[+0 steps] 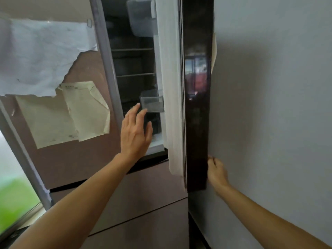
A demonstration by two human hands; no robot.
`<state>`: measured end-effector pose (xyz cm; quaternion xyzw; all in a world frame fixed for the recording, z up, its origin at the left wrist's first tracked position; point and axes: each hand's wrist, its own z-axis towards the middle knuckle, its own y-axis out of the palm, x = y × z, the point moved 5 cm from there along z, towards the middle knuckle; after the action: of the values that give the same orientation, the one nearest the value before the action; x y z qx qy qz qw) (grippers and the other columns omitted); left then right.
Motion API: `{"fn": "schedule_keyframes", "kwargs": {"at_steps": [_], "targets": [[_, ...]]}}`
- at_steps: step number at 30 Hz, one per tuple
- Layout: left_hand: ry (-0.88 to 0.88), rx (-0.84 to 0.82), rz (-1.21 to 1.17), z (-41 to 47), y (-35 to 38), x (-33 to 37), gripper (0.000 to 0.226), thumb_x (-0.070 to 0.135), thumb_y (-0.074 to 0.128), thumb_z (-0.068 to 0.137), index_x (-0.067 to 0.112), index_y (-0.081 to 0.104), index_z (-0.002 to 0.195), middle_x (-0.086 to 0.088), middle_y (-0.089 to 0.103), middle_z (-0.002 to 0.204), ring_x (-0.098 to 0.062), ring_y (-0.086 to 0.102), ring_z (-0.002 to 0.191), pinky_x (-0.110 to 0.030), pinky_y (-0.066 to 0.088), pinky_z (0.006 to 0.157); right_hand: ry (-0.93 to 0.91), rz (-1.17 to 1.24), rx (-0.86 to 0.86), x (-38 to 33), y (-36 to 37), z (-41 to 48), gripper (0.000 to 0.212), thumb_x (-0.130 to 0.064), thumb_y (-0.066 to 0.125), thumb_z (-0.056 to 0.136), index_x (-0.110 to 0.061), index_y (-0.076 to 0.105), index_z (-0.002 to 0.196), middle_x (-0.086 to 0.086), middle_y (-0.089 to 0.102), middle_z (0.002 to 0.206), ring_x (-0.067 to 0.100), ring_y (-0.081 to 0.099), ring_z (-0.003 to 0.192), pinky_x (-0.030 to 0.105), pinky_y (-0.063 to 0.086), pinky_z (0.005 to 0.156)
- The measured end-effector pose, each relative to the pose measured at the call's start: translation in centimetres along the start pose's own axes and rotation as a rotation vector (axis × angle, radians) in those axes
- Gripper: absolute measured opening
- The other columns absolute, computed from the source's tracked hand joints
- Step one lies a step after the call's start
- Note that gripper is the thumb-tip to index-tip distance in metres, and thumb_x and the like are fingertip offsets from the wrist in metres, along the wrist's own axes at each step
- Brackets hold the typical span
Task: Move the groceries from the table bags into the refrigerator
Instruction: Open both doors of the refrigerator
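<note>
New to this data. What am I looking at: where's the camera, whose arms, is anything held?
No robot here: a person works bare-handed. The single picture comes from a camera worn on their head, looking forward and down. The right hand grips the edge of the refrigerator's open door. The left hand holds nothing, fingers straight, reaching toward a clear door bin; whether it touches is unclear. Inside are wire shelves. Some papers are stuck on the closed left door. No groceries or bags show.

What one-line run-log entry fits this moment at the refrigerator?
refrigerator door: ajar | right hand: grips door edge | left hand: open, empty, by door bin | groceries: none in view
</note>
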<state>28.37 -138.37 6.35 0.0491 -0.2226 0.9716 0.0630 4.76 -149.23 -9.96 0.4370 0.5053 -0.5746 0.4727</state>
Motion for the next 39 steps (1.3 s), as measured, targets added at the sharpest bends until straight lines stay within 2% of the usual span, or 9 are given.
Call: {"fn": "schedule_keyframes", "kwargs": {"at_steps": [3,7,10,12,15,19,22,26,39], "targets": [[-0.012,0.058,-0.014,2.8,0.7,0.9,0.042,0.028,0.047,0.097,0.009,0.045,0.134,-0.015,0.040,0.145,-0.030,0.035,0.134,-0.042,0.028,0.113,-0.281,-0.053,0.113,-2.7,-3.5,-0.6,0.030,-0.032,0.045,0.100,-0.017,0.054,0.124,0.002,0.061,0.117,0.017,0.057,0.103,0.032,0.047,0.086],[-0.019,0.031,-0.103,5.5,3.0,1.6,0.046,0.039,0.034,0.099,0.011,0.049,0.132,-0.012,0.047,0.140,-0.027,0.036,0.134,-0.037,0.023,0.111,-0.970,-0.444,0.300,-8.2,-5.5,-3.5,0.034,-0.029,0.052,0.093,-0.014,0.061,0.122,0.005,0.055,0.130,0.018,0.048,0.122,0.031,0.038,0.100],[0.053,0.029,-0.255,6.8,4.5,2.7,0.043,0.039,0.032,0.098,0.006,0.058,0.105,-0.012,0.058,0.105,-0.022,0.050,0.104,-0.035,0.034,0.097,-1.366,-0.789,0.237,-9.1,-3.1,-4.6,0.026,-0.026,0.059,0.086,-0.016,0.068,0.109,0.012,0.060,0.127,0.031,0.049,0.126,0.046,0.037,0.104],[0.119,0.030,-0.324,7.7,5.1,3.7,0.039,0.037,0.033,0.098,0.006,0.056,0.089,-0.006,0.052,0.087,-0.014,0.044,0.084,-0.033,0.038,0.084,-1.479,-0.960,0.150,-8.9,-1.3,-4.1,0.024,-0.028,0.060,0.086,-0.019,0.065,0.107,0.013,0.059,0.128,0.034,0.044,0.131,0.053,0.034,0.107],[0.238,0.006,-0.344,8.8,5.8,5.0,0.039,0.035,0.032,0.098,0.009,0.055,0.080,0.002,0.047,0.079,-0.013,0.042,0.075,-0.028,0.031,0.074,-1.454,-1.169,0.108,-8.0,-0.3,-1.0,0.028,-0.030,0.058,0.087,-0.019,0.066,0.111,0.015,0.054,0.137,0.036,0.034,0.138,0.058,0.027,0.111],[0.315,-0.032,-0.372,9.4,7.3,6.6,0.039,0.035,0.034,0.098,0.010,0.061,0.086,0.001,0.054,0.081,-0.015,0.046,0.077,-0.031,0.031,0.076,-1.345,-1.356,0.113,-6.3,-1.4,2.8,0.026,-0.031,0.060,0.086,-0.020,0.070,0.107,0.015,0.046,0.145,0.035,0.021,0.145,0.060,0.021,0.113],[0.321,-0.001,-0.347,9.4,8.7,8.3,0.038,0.037,0.037,0.098,0.010,0.064,0.093,-0.005,0.062,0.084,-0.019,0.052,0.079,-0.038,0.038,0.079,-1.328,-1.378,0.141,-5.7,-2.9,4.2,0.019,-0.029,0.056,0.088,-0.018,0.072,0.087,0.014,0.048,0.143,0.035,0.021,0.145,0.060,0.022,0.112],[0.330,0.059,-0.260,9.8,10.5,10.9,0.036,0.037,0.042,0.098,0.010,0.067,0.096,-0.004,0.066,0.086,-0.020,0.055,0.078,-0.036,0.035,0.079,-1.307,-1.386,0.191,-5.3,-4.8,6.4,0.019,-0.025,0.058,0.087,-0.017,0.070,0.075,0.013,0.052,0.140,0.034,0.022,0.145,0.058,0.027,0.110],[0.289,0.028,-0.021,10.7,13.6,15.6,0.036,0.037,0.043,0.097,0.010,0.065,0.106,-0.006,0.065,0.091,-0.024,0.056,0.081,-0.038,0.040,0.076,-1.355,-1.323,0.063,-4.2,-8.0,12.0,0.019,-0.027,0.059,0.090,-0.015,0.073,0.085,0.014,0.047,0.145,0.034,0.009,0.148,0.053,0.024,0.114]]}}
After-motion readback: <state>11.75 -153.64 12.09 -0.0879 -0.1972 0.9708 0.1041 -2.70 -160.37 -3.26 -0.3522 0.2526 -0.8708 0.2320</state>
